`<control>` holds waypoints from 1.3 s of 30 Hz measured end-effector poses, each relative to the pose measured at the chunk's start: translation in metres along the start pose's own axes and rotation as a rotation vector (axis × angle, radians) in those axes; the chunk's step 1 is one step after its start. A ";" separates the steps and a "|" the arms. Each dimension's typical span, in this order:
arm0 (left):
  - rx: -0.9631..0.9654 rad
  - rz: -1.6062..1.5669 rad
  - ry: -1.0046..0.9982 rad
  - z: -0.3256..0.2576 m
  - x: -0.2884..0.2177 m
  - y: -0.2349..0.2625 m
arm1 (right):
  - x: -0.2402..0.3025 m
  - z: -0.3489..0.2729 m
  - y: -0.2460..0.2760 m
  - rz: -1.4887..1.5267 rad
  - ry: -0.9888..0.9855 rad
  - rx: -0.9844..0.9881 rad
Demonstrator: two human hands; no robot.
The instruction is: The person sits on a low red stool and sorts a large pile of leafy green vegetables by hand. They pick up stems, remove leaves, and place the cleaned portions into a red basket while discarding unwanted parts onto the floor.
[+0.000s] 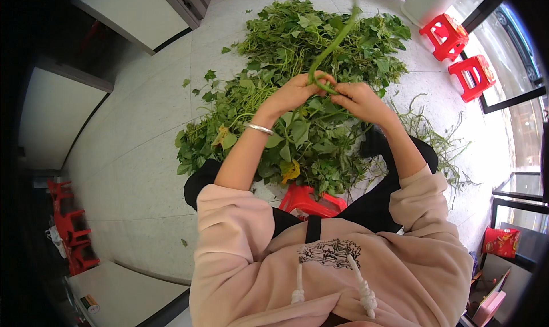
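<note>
A long green vine stem (334, 43) curves up and away from between my hands, its far end blurred. My left hand (299, 91), with a silver bangle on the wrist, pinches the stem where it bends. Fingers of my right hand (362, 102) close on the bent lower part, close beside the left. Under both hands spreads a big heap of leafy green vines (274, 98) on the floor, with a few yellow leaves (290, 171) near me. Some fingertips are hidden behind the stem and knuckles.
Thin stripped stems (437, 135) lie on the pale tiled floor (143, 161) at right. Two red stools (472, 78) stand by the glass front. Another red stool (309, 201) is beneath me. Stacked red stools (71, 230) and a white table (126, 292) are at left.
</note>
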State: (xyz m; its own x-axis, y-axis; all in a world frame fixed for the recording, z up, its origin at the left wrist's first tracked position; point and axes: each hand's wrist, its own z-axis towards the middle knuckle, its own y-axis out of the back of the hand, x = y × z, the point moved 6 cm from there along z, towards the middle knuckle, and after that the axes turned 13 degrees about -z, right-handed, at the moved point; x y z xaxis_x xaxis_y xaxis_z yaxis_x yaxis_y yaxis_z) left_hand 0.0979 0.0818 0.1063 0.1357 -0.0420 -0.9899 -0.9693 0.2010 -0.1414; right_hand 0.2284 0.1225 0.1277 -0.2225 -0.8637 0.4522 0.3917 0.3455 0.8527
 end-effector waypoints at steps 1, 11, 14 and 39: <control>0.039 0.067 0.057 -0.001 0.000 0.001 | 0.000 -0.002 0.000 -0.045 -0.003 0.015; -0.308 0.206 0.255 -0.022 -0.011 0.053 | -0.003 -0.001 -0.003 -0.155 -0.032 -0.114; -0.674 -0.051 0.219 -0.070 -0.033 0.139 | -0.068 -0.033 0.010 -0.063 -0.296 -0.173; -0.353 -0.358 0.076 0.014 0.049 -0.030 | -0.055 0.021 -0.002 0.402 -0.187 -0.091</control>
State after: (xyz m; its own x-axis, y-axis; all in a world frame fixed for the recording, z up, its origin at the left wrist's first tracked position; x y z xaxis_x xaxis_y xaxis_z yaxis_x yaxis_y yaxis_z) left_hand 0.1369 0.0875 0.0617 0.4695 -0.1215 -0.8745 -0.8767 -0.1814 -0.4454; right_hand 0.2211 0.1770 0.1071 -0.1911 -0.5835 0.7893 0.5553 0.5988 0.5771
